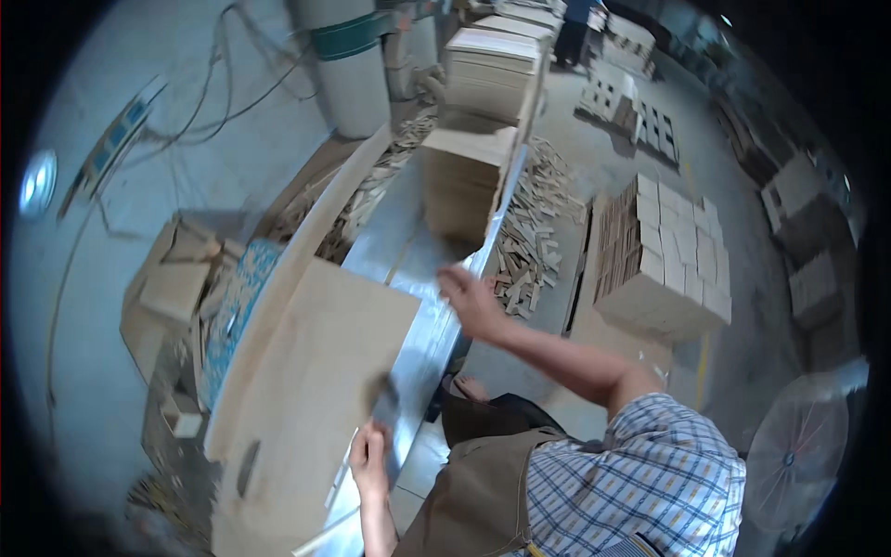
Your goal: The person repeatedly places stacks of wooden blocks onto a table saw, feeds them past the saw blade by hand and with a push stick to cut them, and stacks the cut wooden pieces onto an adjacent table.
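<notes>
My left hand [370, 461] is closed at the near edge of a large flat wooden panel [325, 362], its fingers curled; what they hold, if anything, is hard to make out. A narrow pale strip [327, 533] lies below that hand, beside my forearm. Just beyond the fingers is a blurred grey and brown object [383, 399]. My right hand [471, 302] hovers by the edge of the shiny metal table [429, 311], its fingers smeared by motion. Ahead of it stands a stack of brown boards [461, 186] on the metal surface.
Another board stack [489, 79] stands farther back. Wood offcuts [534, 232] litter the floor right of the table. A pallet load of stacked boards [668, 260] stands to the right. A fan [789, 459] is at lower right, a blue patterned sack [243, 306] at left. A person [575, 32] stands far off.
</notes>
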The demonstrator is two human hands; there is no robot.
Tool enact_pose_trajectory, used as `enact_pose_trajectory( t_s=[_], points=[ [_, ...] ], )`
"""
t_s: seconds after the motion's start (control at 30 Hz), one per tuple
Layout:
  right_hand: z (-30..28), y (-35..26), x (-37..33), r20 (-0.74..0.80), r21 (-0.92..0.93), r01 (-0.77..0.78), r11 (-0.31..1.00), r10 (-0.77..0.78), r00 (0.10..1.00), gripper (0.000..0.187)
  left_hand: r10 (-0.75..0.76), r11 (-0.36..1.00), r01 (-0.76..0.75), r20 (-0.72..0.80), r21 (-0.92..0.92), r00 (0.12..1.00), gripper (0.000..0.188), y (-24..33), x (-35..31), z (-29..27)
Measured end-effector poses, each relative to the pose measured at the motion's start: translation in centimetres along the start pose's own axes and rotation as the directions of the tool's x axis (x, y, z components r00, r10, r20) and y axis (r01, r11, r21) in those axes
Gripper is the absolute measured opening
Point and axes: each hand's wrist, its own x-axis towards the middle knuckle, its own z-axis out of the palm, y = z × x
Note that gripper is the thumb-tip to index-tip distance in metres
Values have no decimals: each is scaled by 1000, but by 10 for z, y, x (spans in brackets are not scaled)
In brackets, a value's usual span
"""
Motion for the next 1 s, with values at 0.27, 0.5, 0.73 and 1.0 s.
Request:
enact_pose_trajectory(
  t_s=[0.27, 0.5, 0.73, 1.0],
  points=[
    [-171, 6, 139, -253, 350, -139, 926, 236, 938, 54, 229, 901, -330, 338, 281, 913, 67, 195, 250, 203],
    [-171, 5, 193, -86, 171, -207, 963, 224, 971, 58, -20, 836, -236, 457, 495, 889, 87, 273, 396, 317],
    [-176, -6, 198, -79, 39, -227, 973, 230, 970, 60, -155, 806, -202, 527, 557, 836, 80, 289, 403, 336],
    [-172, 2, 196, -129, 114, -201, 973, 215, 968, 63, -40, 790, -327, 575, 519, 817, 66, 278, 415, 338]
  ],
)
